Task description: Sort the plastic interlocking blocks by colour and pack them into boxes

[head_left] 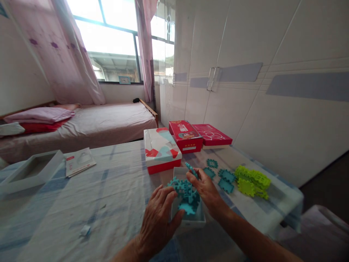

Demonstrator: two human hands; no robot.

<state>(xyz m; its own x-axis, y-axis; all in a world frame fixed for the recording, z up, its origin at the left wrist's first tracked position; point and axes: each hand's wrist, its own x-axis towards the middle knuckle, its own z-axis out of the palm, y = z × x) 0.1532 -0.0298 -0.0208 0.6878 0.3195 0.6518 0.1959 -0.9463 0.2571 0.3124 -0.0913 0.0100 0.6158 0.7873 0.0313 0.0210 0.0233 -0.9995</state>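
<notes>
A white open box (201, 218) in front of me holds a heap of teal interlocking plastic tiles (187, 193) with notched edges. My right hand (205, 187) is above the box's right side, pinching one teal tile (191, 169) edge-on between thumb and fingers. At the box's left wall lies my left hand (160, 213), its thumb apart from the fingers and reaching over the rim. Its fingertips are close to the heap; whether they touch a tile I cannot tell. Several loose teal tiles (226, 185) lie on the table to the right of the box.
Lime-green tiles (252, 182) are piled at the right. Behind the box stand a white-and-red box (163, 149), a red box (185, 136) and a flat red box (212, 135). At the left are a grey-white tray (32, 173), a leaflet (80, 162) and a small wrapper (85, 230).
</notes>
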